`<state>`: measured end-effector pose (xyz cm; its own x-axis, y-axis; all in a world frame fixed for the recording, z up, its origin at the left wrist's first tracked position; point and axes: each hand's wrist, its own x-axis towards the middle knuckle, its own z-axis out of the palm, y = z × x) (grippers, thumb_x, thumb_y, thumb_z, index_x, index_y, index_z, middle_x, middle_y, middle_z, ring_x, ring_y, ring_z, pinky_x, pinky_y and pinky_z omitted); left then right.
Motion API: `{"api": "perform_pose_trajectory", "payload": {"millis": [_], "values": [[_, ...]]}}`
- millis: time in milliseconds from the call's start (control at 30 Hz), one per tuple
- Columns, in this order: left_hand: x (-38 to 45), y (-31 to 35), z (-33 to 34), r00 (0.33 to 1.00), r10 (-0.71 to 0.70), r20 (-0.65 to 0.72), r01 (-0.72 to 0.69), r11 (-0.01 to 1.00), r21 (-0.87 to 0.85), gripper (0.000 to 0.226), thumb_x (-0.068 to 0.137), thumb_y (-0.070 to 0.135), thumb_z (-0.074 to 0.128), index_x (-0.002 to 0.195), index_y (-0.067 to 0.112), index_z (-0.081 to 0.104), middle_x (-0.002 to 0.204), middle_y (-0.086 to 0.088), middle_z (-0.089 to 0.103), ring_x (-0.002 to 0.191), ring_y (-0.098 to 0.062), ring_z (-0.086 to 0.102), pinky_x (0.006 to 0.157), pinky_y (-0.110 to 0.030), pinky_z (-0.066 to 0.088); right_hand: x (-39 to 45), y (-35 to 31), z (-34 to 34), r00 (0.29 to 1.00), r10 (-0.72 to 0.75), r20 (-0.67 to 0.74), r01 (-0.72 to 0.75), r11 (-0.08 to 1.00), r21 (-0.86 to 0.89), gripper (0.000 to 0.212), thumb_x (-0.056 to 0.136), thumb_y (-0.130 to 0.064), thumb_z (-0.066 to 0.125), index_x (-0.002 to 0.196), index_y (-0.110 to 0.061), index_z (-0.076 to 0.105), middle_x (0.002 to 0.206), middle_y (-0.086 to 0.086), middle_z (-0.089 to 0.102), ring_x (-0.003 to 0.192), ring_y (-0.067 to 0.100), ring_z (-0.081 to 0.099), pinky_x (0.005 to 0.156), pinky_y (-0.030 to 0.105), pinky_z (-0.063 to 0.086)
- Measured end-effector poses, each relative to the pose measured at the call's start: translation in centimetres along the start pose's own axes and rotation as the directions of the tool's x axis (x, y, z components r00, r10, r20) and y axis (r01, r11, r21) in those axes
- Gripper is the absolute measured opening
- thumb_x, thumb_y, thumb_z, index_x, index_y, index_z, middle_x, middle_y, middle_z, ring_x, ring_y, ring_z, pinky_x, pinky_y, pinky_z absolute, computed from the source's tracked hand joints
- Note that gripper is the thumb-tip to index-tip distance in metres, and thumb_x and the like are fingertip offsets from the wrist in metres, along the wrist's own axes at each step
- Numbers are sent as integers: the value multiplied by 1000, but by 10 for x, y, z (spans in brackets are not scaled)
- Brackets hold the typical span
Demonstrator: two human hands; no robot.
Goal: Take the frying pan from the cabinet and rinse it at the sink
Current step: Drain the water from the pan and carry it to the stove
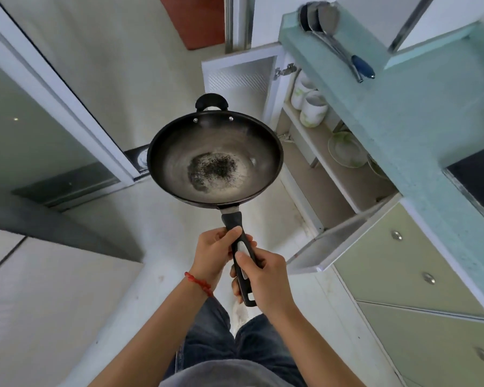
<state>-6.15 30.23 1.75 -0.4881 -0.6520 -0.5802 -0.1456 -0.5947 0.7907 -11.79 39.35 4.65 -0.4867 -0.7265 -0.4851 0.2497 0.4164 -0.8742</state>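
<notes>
I see the pan (pixel 215 157) held out level over the floor (pixel 157 79), clear of the cabinet (pixel 316 152) and not resting on anything. Both hands grip its long black handle (pixel 242 255): the left hand (pixel 215 254) is wrapped round the upper part, thumb laid along the top, and the right hand (pixel 266 277) is closed round the lower part, just behind the left, the two nearly touching. A red cord (pixel 199 283) circles the left wrist. The pan's bowl faces up; a dark speckled patch sits in its middle, ringed by a paler grey film. A small loop handle (pixel 211 101) sticks out from the far rim.

To the right, the cabinet stands open under the counter (pixel 403 121), its near door (pixel 327 247) swung out toward me and the far door (pixel 239 76) swung out as well. On the shelf inside I make out two white cups (pixel 309 103) near the far end and what look like plates (pixel 347 149) leaning further along, though the blur there makes that unsure. At the counter's far corner lie a few metal utensils (pixel 336 40), one with a blue handle. Below the counter's near edge are pale green drawers (pixel 411 263) with round knobs.
</notes>
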Motion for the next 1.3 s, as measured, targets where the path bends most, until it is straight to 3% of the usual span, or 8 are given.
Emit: {"api": "perform_pose_trajectory", "payload": {"millis": [367,467,600,800,900,1000,1300], "values": [[78,71,16,950,-44,310,-19,980,198,25,88,8,50,71,-1,65,63,-7,71,70,-25,69,67,-30,55,55,-46,20,949,30,-315,60,960,274,27,91,-9,50,66,0,53,58,16,56,39,26,50,38,29,45],[90,83,28,926,-67,371,-21,973,229,23,87,6,51,70,-2,65,60,-8,70,66,-25,69,67,-31,57,61,-53,20,914,11,-405,124,945,304,32,91,-7,49,60,-2,50,57,15,56,39,27,50,37,29,43],[97,92,45,877,-95,470,-52,956,290,24,87,7,52,69,-4,64,58,-7,69,60,-21,69,60,-28,56,65,-61,16,858,16,-514,179,928,327,29,91,-7,49,69,10,52,59,16,55,37,23,50,38,26,42],[102,98,79,800,-144,583,-107,921,375,25,87,8,52,68,-1,65,61,-8,69,65,-25,69,64,-31,56,63,-68,6,761,31,-648,258,902,346,29,92,-7,49,71,13,51,59,14,55,38,24,49,37,29,41],[105,98,100,766,-162,622,-110,920,375,28,87,7,52,63,4,66,60,-8,69,69,-29,68,69,-35,57,64,-72,-8,718,54,-694,278,892,357,28,91,-6,49,71,13,51,57,11,56,37,24,49,37,31,40],[109,96,125,741,-185,646,-91,925,370,26,87,5,51,66,1,64,59,-7,68,66,-27,68,65,-33,58,67,-75,-28,690,65,-721,293,885,360,28,91,-5,48,69,11,53,53,8,55,34,21,47,35,27,39],[140,94,215,690,-207,694,-96,924,371,21,88,7,50,73,-3,60,59,-6,68,61,-21,68,62,-31,57,96,-79,-115,658,43,-752,332,880,340,28,91,-6,49,69,12,53,54,11,55,37,25,47,36,30,38]]}}
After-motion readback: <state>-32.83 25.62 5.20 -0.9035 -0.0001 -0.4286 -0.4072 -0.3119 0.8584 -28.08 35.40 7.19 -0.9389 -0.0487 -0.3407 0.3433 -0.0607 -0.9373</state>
